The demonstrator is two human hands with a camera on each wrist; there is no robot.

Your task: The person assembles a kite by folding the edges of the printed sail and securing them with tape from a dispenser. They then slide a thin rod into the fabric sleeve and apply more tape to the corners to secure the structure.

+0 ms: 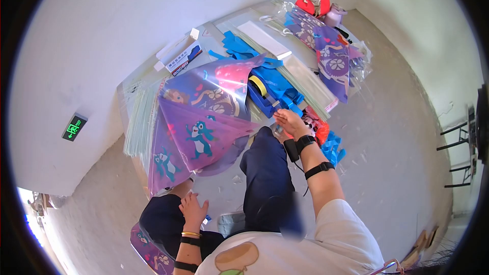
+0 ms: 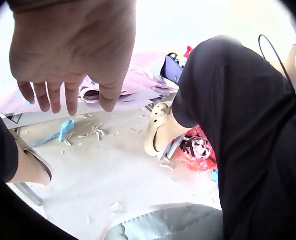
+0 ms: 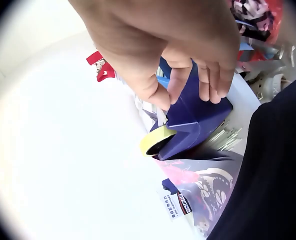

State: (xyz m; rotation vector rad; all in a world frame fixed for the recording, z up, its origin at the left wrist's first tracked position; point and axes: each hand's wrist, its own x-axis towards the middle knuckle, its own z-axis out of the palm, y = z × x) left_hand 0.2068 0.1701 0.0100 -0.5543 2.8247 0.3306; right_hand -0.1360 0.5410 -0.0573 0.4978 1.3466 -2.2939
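My right hand (image 1: 289, 122) is at the near end of a blue tape dispenser (image 1: 264, 103) on the table. In the right wrist view its thumb and forefinger pinch the tape end beside the blue body (image 3: 200, 117), and the other fingers bend over it. A yellow-sided tape roll (image 3: 158, 140) sits in the dispenser. My left hand (image 1: 192, 210) is by the left thigh, fingers spread and relaxed, holding nothing; in the left wrist view the left palm (image 2: 73, 45) shows bare. A purple printed sheet (image 1: 204, 117) with blue cartoon animals drapes over the table's near edge, left of the dispenser.
Thin pale rods (image 1: 140, 122) lie at the table's left, near an opened box (image 1: 181, 56). Blue fabric (image 1: 280, 84), a long white box (image 1: 310, 79) and more purple sheets (image 1: 333, 61) cover the right side. A red bag (image 2: 195, 150) and scraps lie on the floor.
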